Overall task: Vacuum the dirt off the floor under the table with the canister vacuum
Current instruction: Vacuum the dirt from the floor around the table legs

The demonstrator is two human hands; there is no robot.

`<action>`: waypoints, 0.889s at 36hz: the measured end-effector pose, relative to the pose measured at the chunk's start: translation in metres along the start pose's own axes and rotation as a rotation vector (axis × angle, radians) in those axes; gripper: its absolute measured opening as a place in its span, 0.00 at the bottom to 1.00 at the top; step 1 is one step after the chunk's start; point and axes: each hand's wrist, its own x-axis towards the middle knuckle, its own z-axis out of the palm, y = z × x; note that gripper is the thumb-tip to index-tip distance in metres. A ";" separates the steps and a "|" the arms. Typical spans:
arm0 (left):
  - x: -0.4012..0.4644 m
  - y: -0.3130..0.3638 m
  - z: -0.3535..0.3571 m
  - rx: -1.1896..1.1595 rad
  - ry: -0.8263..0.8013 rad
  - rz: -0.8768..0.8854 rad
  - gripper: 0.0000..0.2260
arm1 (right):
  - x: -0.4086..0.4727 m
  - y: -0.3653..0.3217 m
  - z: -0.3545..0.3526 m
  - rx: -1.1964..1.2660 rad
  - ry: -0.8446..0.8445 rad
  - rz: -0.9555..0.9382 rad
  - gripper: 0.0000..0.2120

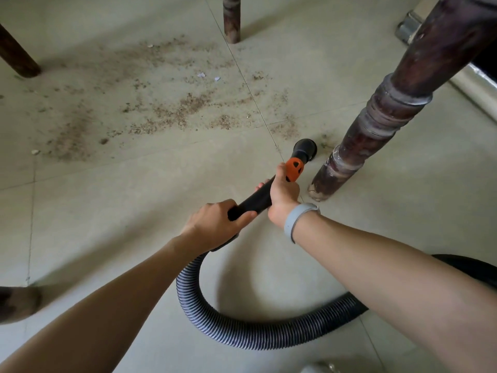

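Dirt [150, 109] lies scattered far left across the floor [107, 200], between the counter legs. The left hand [217, 224] curls around the wand [255, 200] at its rear, where the hose [242, 329] joins, likely to steer. The right hand [282, 196] wraps the wand nearer the orange collar [293, 169], pressing the nozzle [305, 150] to the floor beside the right leg [376, 130].
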 end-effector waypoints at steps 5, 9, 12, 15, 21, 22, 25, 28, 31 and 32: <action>-0.026 -0.014 0.010 0.090 0.078 0.034 0.20 | -0.014 0.016 -0.005 0.051 -0.040 0.069 0.15; -0.041 -0.022 0.017 0.080 0.107 0.035 0.19 | -0.021 0.026 -0.005 0.020 -0.088 0.106 0.15; -0.046 -0.023 0.018 0.061 0.133 0.008 0.20 | -0.025 0.027 0.001 -0.022 -0.110 0.104 0.15; -0.044 -0.022 0.016 0.036 0.149 -0.032 0.20 | -0.026 0.022 0.009 -0.041 -0.128 0.100 0.15; -0.027 -0.020 0.015 0.009 0.169 -0.069 0.20 | -0.016 0.011 0.021 -0.070 -0.164 0.083 0.15; -0.023 -0.020 0.014 -0.003 0.169 -0.078 0.20 | -0.014 0.008 0.023 -0.084 -0.167 0.077 0.15; -0.011 -0.018 0.010 -0.075 0.162 -0.103 0.19 | -0.006 0.000 0.033 -0.155 -0.161 0.029 0.15; -0.001 -0.019 0.007 -0.166 0.149 -0.114 0.18 | 0.001 -0.005 0.045 -0.205 -0.157 -0.017 0.14; 0.007 -0.022 0.006 -0.229 0.153 -0.112 0.20 | 0.009 -0.007 0.054 -0.249 -0.153 -0.050 0.17; 0.010 -0.022 0.005 -0.249 0.151 -0.110 0.20 | 0.011 -0.008 0.055 -0.256 -0.151 -0.056 0.19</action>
